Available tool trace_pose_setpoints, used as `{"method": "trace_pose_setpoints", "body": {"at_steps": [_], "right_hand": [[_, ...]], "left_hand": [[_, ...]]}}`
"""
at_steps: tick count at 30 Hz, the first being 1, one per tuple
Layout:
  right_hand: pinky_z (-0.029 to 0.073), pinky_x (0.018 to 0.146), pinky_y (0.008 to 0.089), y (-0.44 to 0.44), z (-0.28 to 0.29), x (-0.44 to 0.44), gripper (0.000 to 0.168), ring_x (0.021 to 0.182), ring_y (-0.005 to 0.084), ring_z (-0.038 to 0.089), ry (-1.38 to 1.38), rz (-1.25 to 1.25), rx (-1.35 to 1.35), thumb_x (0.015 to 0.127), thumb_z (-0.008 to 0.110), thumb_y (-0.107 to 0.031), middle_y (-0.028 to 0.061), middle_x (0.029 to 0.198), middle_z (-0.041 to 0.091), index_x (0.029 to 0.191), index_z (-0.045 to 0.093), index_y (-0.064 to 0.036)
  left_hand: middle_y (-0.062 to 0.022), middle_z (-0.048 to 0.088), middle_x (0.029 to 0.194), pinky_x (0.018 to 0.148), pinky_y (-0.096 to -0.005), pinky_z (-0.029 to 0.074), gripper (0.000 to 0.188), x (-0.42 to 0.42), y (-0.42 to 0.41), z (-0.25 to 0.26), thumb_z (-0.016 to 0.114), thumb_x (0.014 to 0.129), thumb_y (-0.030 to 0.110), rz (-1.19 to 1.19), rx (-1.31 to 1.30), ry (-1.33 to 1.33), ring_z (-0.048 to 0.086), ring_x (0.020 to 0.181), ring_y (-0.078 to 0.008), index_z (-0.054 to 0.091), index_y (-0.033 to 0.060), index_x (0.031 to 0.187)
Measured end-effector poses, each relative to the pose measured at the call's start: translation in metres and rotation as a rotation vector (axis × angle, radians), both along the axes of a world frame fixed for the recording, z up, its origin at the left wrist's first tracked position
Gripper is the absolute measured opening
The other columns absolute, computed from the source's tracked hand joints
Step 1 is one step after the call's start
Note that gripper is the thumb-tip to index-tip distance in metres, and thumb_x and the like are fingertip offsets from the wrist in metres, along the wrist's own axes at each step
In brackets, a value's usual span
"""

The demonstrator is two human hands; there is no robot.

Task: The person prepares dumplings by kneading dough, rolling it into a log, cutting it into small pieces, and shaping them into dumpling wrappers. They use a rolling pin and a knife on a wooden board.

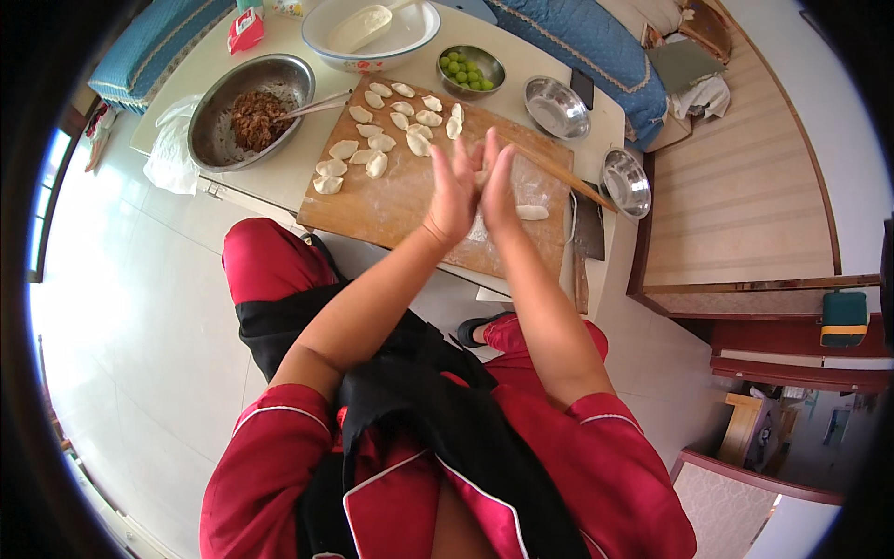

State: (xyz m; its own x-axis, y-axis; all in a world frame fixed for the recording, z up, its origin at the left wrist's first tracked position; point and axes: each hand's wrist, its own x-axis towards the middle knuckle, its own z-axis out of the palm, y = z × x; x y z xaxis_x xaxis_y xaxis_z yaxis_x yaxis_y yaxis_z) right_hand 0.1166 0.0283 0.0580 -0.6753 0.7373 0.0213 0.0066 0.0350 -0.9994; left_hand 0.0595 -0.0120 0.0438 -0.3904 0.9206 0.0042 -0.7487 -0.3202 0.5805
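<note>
My left hand [454, 199] and my right hand [499, 199] meet palm to palm above the floured wooden board [398, 209]. Between the palms shows a small pale lump of dough [480, 179], mostly covered by the fingers. Several folded dumplings [380, 142] sit on the far left part of the board. A short dough roll [533, 212] lies just right of my right hand. Beyond the fingertips, a wooden rolling pin [559, 172] slants across the board's right edge. Beside that edge rests a cleaver [590, 227], dark-bladed with a wooden handle.
A steel bowl of brown filling [202, 140] with chopsticks [321, 105] stands left. Behind are an enamel basin [314, 49] holding a flour scoop, a bowl of green grapes [466, 68] and a phone [582, 89]. Two steel bowls [557, 108] [626, 183] stand right, near the table edge.
</note>
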Motion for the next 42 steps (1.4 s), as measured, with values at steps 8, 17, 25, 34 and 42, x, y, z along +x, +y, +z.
{"method": "trace_pose_setpoints", "body": {"at_steps": [8, 17, 25, 34, 42], "right_hand": [[0.010, 0.115, 0.0345, 0.016, 0.009, -0.006, 0.084, 0.143, 0.0254, 0.008, 0.014, -0.093, -0.011, 0.093, 0.011, -0.065, 0.0154, 0.155, 0.010, 0.147, 0.008, 0.000], [0.007, 0.115, 0.0416, 0.022, 0.009, -0.011, 0.098, 0.143, 0.0298, 0.003, 0.131, -0.001, -0.291, 0.082, 0.016, -0.081, 0.0096, 0.157, 0.002, 0.150, -0.005, -0.013], [0.010, 0.114, 0.0424, 0.054, -0.038, 0.045, 0.083, 0.142, 0.0283, 0.017, -0.107, -0.031, 0.098, 0.091, 0.015, -0.069, 0.0146, 0.151, 0.026, 0.149, 0.018, -0.009], [0.017, 0.112, 0.0513, 0.037, -0.050, 0.122, 0.054, 0.136, 0.0330, 0.028, -0.975, -0.109, 0.901, 0.090, 0.046, -0.031, 0.0145, 0.147, 0.032, 0.139, 0.039, -0.009], [0.020, 0.103, 0.0667, 0.006, -0.115, 0.165, 0.048, 0.135, 0.0318, 0.032, -0.499, -0.319, 1.037, 0.084, 0.060, -0.037, 0.0120, 0.135, 0.046, 0.125, 0.056, -0.012]], "left_hand": [[-0.0131, 0.017, 0.154, 0.114, -0.0353, 0.014, 0.102, 0.009, -0.009, 0.015, 0.010, 0.081, 0.081, -0.022, 0.041, 0.033, 0.018, 0.141, -0.0276, -0.005, 0.0062, 0.149], [-0.0102, 0.033, 0.146, 0.107, -0.0335, 0.029, 0.062, 0.000, -0.013, -0.017, 0.050, 0.095, 0.028, -0.032, -0.015, 0.008, 0.034, 0.132, -0.0235, 0.023, 0.0017, 0.144], [-0.0133, 0.061, 0.117, 0.100, -0.0365, 0.039, 0.037, -0.050, -0.043, -0.060, 0.055, 0.089, 0.008, 0.272, -0.563, 0.780, 0.054, 0.114, -0.0255, 0.050, 0.0027, 0.126], [-0.0224, 0.041, 0.139, 0.109, -0.0513, 0.024, 0.043, -0.007, -0.013, -0.057, 0.048, 0.092, 0.020, 0.253, -0.335, 2.058, 0.032, 0.133, -0.0389, 0.048, -0.0014, 0.129], [-0.0171, 0.023, 0.152, 0.110, -0.0522, 0.018, 0.056, 0.018, -0.022, -0.066, 0.043, 0.096, 0.023, -0.039, -0.569, 2.282, 0.022, 0.140, -0.0322, 0.027, 0.0001, 0.144]]}}
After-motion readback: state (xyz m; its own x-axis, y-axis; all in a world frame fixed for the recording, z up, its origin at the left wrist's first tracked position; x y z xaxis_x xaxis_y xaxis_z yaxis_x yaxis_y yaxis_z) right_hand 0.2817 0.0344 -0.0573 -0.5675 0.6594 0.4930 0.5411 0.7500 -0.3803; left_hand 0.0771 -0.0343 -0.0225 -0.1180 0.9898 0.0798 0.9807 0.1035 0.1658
